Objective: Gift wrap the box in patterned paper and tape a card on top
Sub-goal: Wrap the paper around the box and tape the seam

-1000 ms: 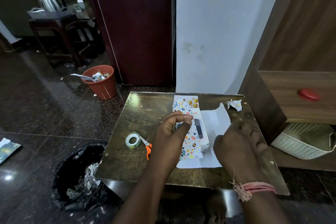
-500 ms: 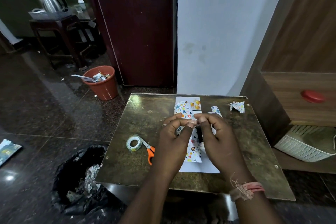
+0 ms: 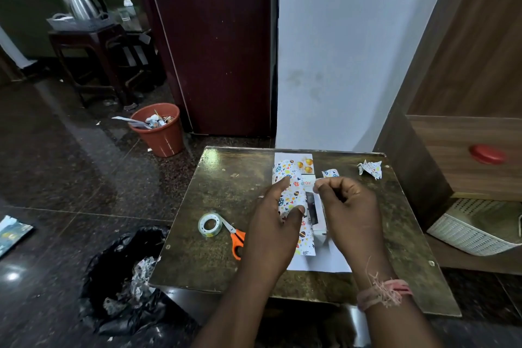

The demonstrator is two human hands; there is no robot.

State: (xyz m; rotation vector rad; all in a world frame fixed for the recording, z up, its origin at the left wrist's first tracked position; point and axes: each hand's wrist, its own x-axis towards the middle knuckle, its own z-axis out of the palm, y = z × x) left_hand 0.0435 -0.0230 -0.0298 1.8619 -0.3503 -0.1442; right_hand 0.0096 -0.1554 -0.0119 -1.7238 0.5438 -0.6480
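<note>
Since the earlier frame, the right hand point(image 3: 348, 212) was drawn right, pinching paper; patterned paper point(image 3: 293, 200) is pressed onto the box point(image 3: 316, 212) by the flat left hand point(image 3: 275, 223).

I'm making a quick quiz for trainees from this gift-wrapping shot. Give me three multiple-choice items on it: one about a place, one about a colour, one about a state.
1. Where does the tape roll lie on the table?
A. left of the left hand, beside the scissors
B. on top of the box
C. at the table's far right corner

2. What colour are the scissors' handles?
A. blue
B. orange
C. green

3. How far along is the box?
A. fully wrapped with a card taped on
C. partly covered, its right part bare
B. not yet on any paper

Answers:
1 A: the roll sits left of the left hand, touching the scissors' blades.
2 B: both handle loops are orange.
3 C: patterned paper is folded over the box's left part under the left hand, while the right hand pinches something small at its fingertips.
</note>
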